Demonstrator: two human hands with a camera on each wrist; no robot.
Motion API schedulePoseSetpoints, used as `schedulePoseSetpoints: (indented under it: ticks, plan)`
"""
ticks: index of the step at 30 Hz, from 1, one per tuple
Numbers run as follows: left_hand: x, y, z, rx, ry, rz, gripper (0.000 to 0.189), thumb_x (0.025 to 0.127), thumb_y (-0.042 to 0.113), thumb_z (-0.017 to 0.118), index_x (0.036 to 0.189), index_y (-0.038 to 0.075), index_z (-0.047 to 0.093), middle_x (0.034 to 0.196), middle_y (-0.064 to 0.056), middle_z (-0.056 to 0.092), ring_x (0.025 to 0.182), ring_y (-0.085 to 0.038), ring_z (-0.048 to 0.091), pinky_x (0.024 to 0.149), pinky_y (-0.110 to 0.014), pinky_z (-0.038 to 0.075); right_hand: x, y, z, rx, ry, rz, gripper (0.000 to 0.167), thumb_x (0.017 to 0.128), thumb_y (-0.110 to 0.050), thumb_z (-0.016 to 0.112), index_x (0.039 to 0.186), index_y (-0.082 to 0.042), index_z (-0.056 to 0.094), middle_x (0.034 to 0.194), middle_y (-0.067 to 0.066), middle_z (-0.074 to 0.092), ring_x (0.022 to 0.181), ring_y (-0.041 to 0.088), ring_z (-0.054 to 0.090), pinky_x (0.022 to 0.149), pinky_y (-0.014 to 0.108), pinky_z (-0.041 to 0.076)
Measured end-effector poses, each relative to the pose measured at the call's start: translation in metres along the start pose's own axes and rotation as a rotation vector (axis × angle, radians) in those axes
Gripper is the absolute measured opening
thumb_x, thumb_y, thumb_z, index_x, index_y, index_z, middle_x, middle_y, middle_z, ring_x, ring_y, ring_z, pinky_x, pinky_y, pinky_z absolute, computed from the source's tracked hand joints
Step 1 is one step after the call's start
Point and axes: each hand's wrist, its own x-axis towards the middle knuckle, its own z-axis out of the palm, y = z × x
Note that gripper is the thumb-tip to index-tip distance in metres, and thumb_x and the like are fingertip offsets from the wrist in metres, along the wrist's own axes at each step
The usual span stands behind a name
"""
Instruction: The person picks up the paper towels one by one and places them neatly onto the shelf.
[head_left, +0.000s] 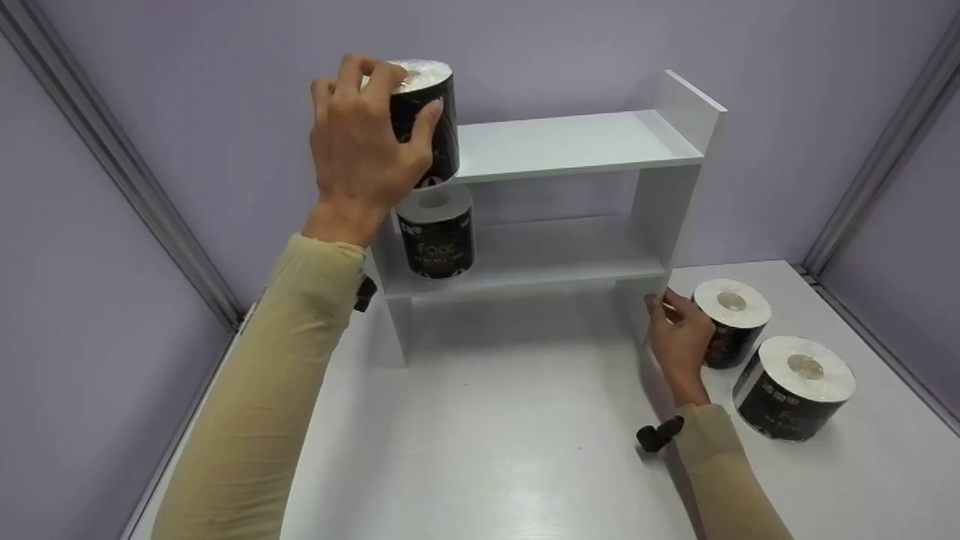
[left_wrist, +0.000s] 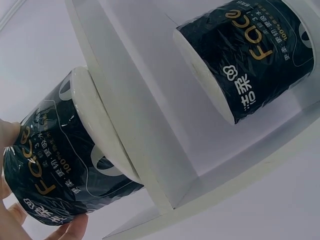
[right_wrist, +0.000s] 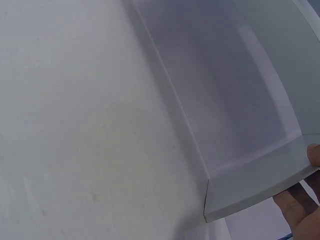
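Note:
My left hand (head_left: pixel 367 142) grips a black-wrapped toilet roll (head_left: pixel 446 135) from above, at the left end of the white shelf's top board (head_left: pixel 562 142). In the left wrist view this roll (left_wrist: pixel 65 155) is tilted, its bottom edge right at the board. Below it, a second toilet roll (head_left: pixel 437 244) with "Face" on its wrapper stands upright on the middle board (head_left: pixel 562 251). My right hand (head_left: pixel 681 337) pinches the front edge of the shelf's right side panel (head_left: pixel 667 217), low down; thumb and fingers (right_wrist: pixel 295 205) lie on either side of that panel in the right wrist view.
Two more toilet rolls, one (head_left: pixel 731 322) behind the other (head_left: pixel 793 388), stand upright on the white table (head_left: pixel 480 450) to the right of the shelf. A pale lilac wall (head_left: pixel 540 45) rises behind the shelf, with metal frame posts (head_left: pixel 885 142) at the corners.

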Motion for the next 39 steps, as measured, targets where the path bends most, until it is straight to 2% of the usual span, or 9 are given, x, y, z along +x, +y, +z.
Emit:
schedulePoseSetpoints:
  ticks: [3, 7, 10, 13, 17, 20, 26, 33, 39]
  plan:
    - [-0.0003, -0.0010, 0.0000, 0.000, -0.001, 0.005, 0.047, 0.101, 0.048, 0.070, 0.124, 0.007, 0.072, 0.129, -0.014, 0.065, 0.112, -0.039, 0.055, 0.092, -0.045, 0.054, -0.0009, -0.0004, 0.0000, -0.004, -0.009, 0.005, 0.024, 0.098, -0.003, 0.075, 0.122, 0.001, 0.079, 0.111, 0.023, 0.078, 0.095, 0.012, 0.073, 0.081, 0.004, 0.052]
    - [-0.0005, -0.0016, 0.0003, -0.001, -0.005, -0.003, 0.047, 0.102, 0.047, 0.069, 0.126, 0.007, 0.071, 0.130, -0.014, 0.064, 0.113, -0.038, 0.057, 0.093, -0.045, 0.054, -0.0005, -0.0006, -0.0014, -0.005, -0.024, 0.009, 0.025, 0.099, -0.003, 0.074, 0.123, 0.002, 0.078, 0.114, 0.022, 0.078, 0.091, -0.009, 0.065, 0.082, 0.004, 0.052]
    - [-0.0001, -0.0006, 0.0002, -0.001, -0.016, -0.014, 0.048, 0.103, 0.048, 0.067, 0.128, 0.008, 0.070, 0.133, -0.014, 0.063, 0.115, -0.038, 0.057, 0.093, -0.045, 0.056, 0.0010, -0.0007, -0.0023, 0.003, -0.014, -0.004, 0.025, 0.098, -0.003, 0.075, 0.122, 0.003, 0.078, 0.113, 0.024, 0.078, 0.088, -0.015, 0.061, 0.081, 0.003, 0.052]
    - [0.0005, 0.0010, 0.0003, 0.002, -0.031, -0.017, 0.050, 0.103, 0.050, 0.066, 0.131, 0.010, 0.069, 0.136, -0.013, 0.062, 0.117, -0.038, 0.059, 0.093, -0.047, 0.059, 0.0019, -0.0003, -0.0029, 0.016, 0.005, -0.016, 0.024, 0.097, -0.002, 0.076, 0.120, 0.003, 0.079, 0.111, 0.024, 0.078, 0.088, -0.012, 0.063, 0.082, 0.004, 0.052]
    - [-0.0004, 0.0022, -0.0008, 0.010, -0.043, -0.012, 0.051, 0.103, 0.052, 0.065, 0.134, 0.011, 0.069, 0.138, -0.013, 0.062, 0.117, -0.039, 0.060, 0.092, -0.049, 0.060, 0.0011, 0.0004, -0.0036, 0.024, 0.011, -0.009, 0.023, 0.098, -0.003, 0.075, 0.119, 0.002, 0.080, 0.110, 0.022, 0.079, 0.092, 0.003, 0.073, 0.083, 0.005, 0.052]
    - [-0.0017, 0.0024, -0.0029, 0.016, -0.049, -0.008, 0.051, 0.103, 0.051, 0.066, 0.134, 0.011, 0.068, 0.138, -0.013, 0.062, 0.116, -0.039, 0.061, 0.092, -0.049, 0.060, 0.0011, 0.0003, -0.0032, 0.017, 0.011, -0.001, 0.022, 0.097, -0.003, 0.075, 0.119, 0.001, 0.080, 0.110, 0.022, 0.079, 0.093, 0.009, 0.075, 0.083, 0.005, 0.052]
    - [-0.0011, 0.0027, -0.0059, 0.020, -0.058, -0.008, 0.053, 0.102, 0.053, 0.066, 0.136, 0.012, 0.068, 0.140, -0.012, 0.061, 0.119, -0.039, 0.061, 0.093, -0.050, 0.060, 0.0032, -0.0020, -0.0033, -0.006, 0.022, -0.018, 0.022, 0.097, -0.003, 0.077, 0.118, 0.003, 0.080, 0.110, 0.024, 0.079, 0.092, 0.005, 0.073, 0.082, 0.003, 0.051]
    - [-0.0015, 0.0026, -0.0063, 0.013, -0.033, 0.009, 0.052, 0.103, 0.050, 0.067, 0.136, 0.010, 0.068, 0.140, -0.013, 0.062, 0.122, -0.038, 0.060, 0.095, -0.051, 0.060, 0.0041, -0.0018, -0.0042, -0.007, 0.010, -0.005, 0.023, 0.098, -0.003, 0.075, 0.120, 0.004, 0.079, 0.112, 0.025, 0.078, 0.089, -0.015, 0.061, 0.083, 0.004, 0.050]
    - [-0.0041, 0.0005, -0.0063, 0.007, -0.028, 0.012, 0.049, 0.105, 0.048, 0.064, 0.137, 0.010, 0.067, 0.140, -0.012, 0.062, 0.126, -0.037, 0.059, 0.096, -0.051, 0.060, 0.0037, -0.0013, -0.0047, -0.018, 0.011, 0.011, 0.024, 0.098, -0.005, 0.076, 0.121, 0.002, 0.079, 0.112, 0.024, 0.078, 0.088, -0.009, 0.063, 0.080, 0.004, 0.050]
